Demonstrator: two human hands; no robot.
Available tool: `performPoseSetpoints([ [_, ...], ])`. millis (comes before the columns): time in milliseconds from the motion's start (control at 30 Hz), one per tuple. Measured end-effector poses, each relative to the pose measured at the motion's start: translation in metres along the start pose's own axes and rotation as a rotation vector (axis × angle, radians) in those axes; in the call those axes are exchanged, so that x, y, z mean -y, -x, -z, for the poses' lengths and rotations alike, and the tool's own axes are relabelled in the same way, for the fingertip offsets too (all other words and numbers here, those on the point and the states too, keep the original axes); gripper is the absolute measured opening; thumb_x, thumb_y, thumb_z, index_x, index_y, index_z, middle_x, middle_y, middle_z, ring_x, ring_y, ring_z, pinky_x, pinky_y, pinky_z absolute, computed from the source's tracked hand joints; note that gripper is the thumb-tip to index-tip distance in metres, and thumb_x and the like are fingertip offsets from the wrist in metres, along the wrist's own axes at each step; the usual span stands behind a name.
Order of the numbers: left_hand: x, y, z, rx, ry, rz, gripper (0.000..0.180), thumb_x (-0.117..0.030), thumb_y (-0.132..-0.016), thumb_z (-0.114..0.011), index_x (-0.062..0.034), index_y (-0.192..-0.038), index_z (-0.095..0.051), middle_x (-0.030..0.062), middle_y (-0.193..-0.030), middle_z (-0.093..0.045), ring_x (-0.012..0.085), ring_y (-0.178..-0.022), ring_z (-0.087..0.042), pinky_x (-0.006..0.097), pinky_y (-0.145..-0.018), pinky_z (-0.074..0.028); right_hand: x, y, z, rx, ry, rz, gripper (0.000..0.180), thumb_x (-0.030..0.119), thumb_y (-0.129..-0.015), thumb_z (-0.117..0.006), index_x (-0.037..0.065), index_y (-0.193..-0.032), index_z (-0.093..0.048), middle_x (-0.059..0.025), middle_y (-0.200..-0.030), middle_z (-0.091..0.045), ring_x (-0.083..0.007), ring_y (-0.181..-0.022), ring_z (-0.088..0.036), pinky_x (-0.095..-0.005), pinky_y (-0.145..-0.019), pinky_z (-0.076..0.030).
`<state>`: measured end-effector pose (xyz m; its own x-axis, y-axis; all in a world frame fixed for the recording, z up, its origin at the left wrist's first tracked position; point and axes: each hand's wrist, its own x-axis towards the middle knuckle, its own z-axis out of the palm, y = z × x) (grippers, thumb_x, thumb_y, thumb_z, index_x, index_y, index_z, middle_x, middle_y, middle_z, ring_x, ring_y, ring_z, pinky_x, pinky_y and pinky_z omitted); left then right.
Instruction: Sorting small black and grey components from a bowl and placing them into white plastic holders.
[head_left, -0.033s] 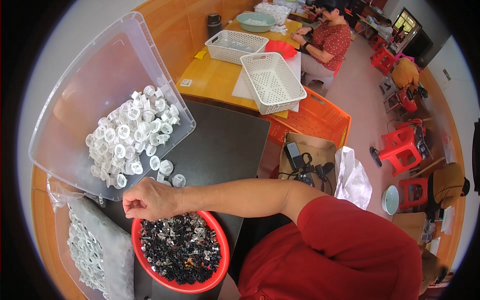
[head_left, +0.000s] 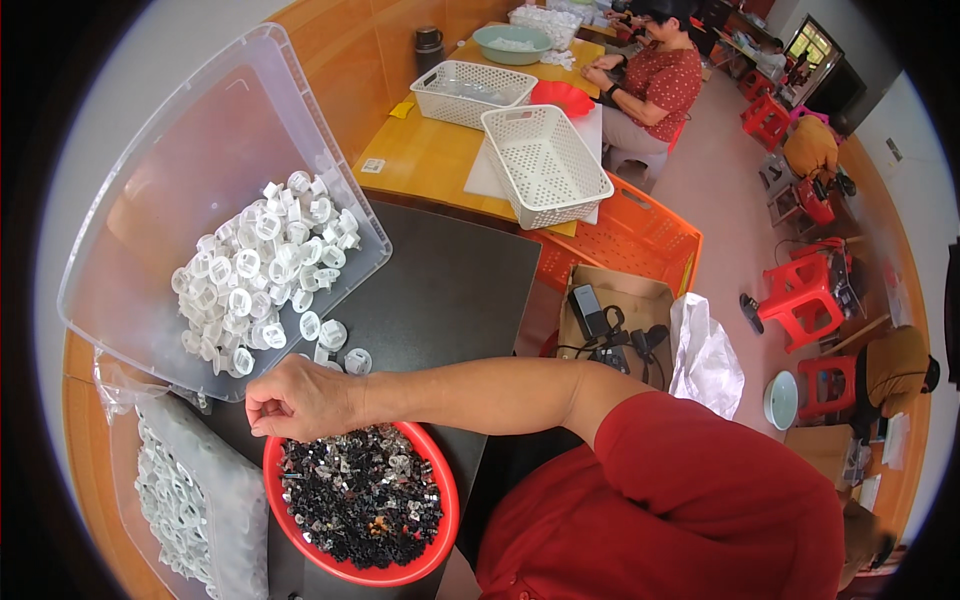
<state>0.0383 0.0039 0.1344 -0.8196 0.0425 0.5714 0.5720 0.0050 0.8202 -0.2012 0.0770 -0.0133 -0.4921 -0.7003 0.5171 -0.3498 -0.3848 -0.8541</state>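
Observation:
My right hand (head_left: 300, 400) reaches across from the right, its fingers curled together over the upper left rim of a red oval basin (head_left: 452, 500). Whatever the fingers hold, if anything, is hidden. Many small black and silvery metal parts (head_left: 360, 500) fill the basin. Just beyond the hand, several round white plastic pieces (head_left: 331, 335) lie loose on the dark tabletop (head_left: 450, 270). More of the same white pieces (head_left: 265, 255) are heaped in a tilted clear plastic bin (head_left: 150, 190). My left hand is out of view.
A clear bag (head_left: 225, 490) with pale plastic parts lies left of the basin. Past the table are white perforated baskets (head_left: 548, 165), an orange crate (head_left: 640, 235) and a cardboard box (head_left: 650, 290) with black adapters. A co-worker (head_left: 655, 85) sits at a yellow table (head_left: 420, 165).

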Motion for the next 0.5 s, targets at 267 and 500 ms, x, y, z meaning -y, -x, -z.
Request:
performPoseSetpoints([
  [267,-0.0004,0.0007,0.0033,0.007,-0.053,-0.050,0.033,-0.025,-0.091,-0.055,-0.0091,-0.063,-0.047,0.0011,-0.063,-0.047,0.0135,-0.051,-0.044,0.026,-0.049,-0.037,0.0003,0.0006,-0.0006,0.004,-0.024,-0.010,0.011,0.009,-0.080,-0.069,-0.001,-0.078,-0.063,-0.0057,-0.063,-0.062,-0.0110,-0.057,-0.060,-0.0263,-0.053,-0.047],
  [500,-0.0004,0.0032,0.0061,0.004,-0.097,-0.088,0.033,-0.025,-0.090,-0.055,-0.0098,-0.062,-0.047,0.0004,-0.062,-0.046,0.0129,-0.051,-0.043,0.026,-0.049,-0.036,0.0000,0.0000,-0.0001,0.010,-0.005,-0.003,0.012,0.010,-0.080,-0.069,0.000,-0.078,-0.063,-0.0058,-0.063,-0.062,-0.0111,-0.057,-0.060,-0.0266,-0.053,-0.047],
])
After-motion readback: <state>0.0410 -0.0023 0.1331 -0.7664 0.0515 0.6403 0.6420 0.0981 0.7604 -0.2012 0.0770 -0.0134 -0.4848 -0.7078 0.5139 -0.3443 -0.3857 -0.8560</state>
